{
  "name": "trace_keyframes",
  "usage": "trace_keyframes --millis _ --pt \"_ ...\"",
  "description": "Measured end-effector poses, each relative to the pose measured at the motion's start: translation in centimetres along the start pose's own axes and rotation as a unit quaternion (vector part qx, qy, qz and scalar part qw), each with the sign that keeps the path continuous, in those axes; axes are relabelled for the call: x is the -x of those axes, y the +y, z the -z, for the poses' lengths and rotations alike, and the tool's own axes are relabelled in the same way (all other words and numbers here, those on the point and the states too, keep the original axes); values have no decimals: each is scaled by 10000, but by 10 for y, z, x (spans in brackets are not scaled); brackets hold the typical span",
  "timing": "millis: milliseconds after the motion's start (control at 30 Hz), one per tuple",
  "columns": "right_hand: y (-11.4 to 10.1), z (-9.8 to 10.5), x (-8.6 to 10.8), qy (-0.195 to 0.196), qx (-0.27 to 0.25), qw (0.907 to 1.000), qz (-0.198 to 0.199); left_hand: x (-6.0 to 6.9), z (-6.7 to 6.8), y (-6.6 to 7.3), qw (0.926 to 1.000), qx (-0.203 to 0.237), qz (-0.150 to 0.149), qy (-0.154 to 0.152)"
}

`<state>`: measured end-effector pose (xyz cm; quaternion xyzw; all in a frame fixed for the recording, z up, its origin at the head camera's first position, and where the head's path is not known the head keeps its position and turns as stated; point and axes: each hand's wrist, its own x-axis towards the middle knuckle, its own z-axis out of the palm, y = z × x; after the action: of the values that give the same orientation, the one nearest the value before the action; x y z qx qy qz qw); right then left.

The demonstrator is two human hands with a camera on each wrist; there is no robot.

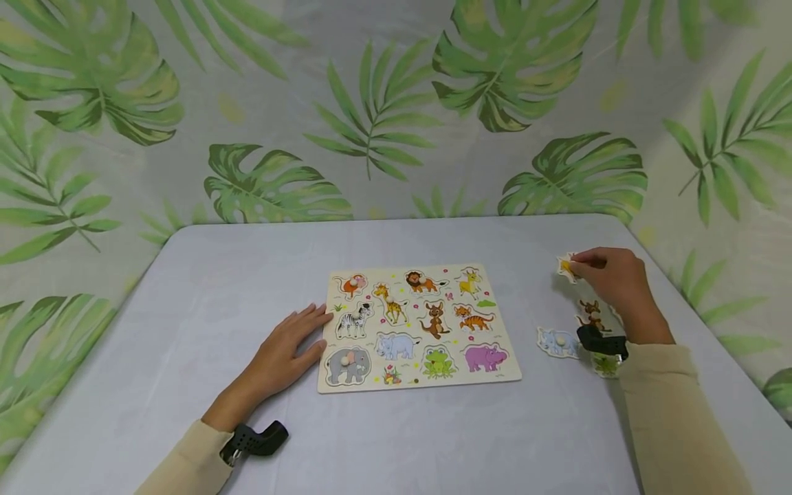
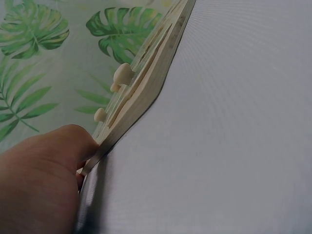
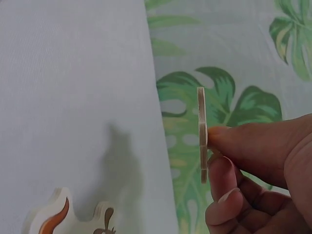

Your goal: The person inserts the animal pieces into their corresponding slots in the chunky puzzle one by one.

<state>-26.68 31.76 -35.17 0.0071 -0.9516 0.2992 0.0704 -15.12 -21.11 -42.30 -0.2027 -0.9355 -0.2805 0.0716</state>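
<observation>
My right hand [image 1: 621,285] pinches a small yellow-orange animal piece [image 1: 566,267] above the table at the right. That piece [image 3: 202,136] appears edge-on beside the thumb and curled fingers of the right hand [image 3: 263,165] in the right wrist view. With fingers extended, my left hand [image 1: 275,357] rests at the left edge of the animal puzzle board [image 1: 509,371]. In the left wrist view, the left hand [image 2: 44,168] touches the corner of the board [image 2: 146,92]. The elephant [image 1: 355,371] and several other animals on the board carry knobs.
Below my right hand lie a kangaroo piece [image 1: 592,316], a blue rhino piece [image 1: 553,342] and a green piece [image 1: 605,366], partly hidden by the wrist camera [image 1: 600,342]. The white table [image 1: 402,447] ends at a leaf-patterned cloth [image 1: 396,199] behind.
</observation>
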Motion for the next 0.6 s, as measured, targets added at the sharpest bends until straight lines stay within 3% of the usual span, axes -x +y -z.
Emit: trace_keyframes --millis 233,600 --pt "-13 -2 2 4 -10 9995 301 0 0 1 10000 -17 8 15" --pt "-21 -11 1 -39 -30 9994 333 0 0 0 10000 32 -27 29"
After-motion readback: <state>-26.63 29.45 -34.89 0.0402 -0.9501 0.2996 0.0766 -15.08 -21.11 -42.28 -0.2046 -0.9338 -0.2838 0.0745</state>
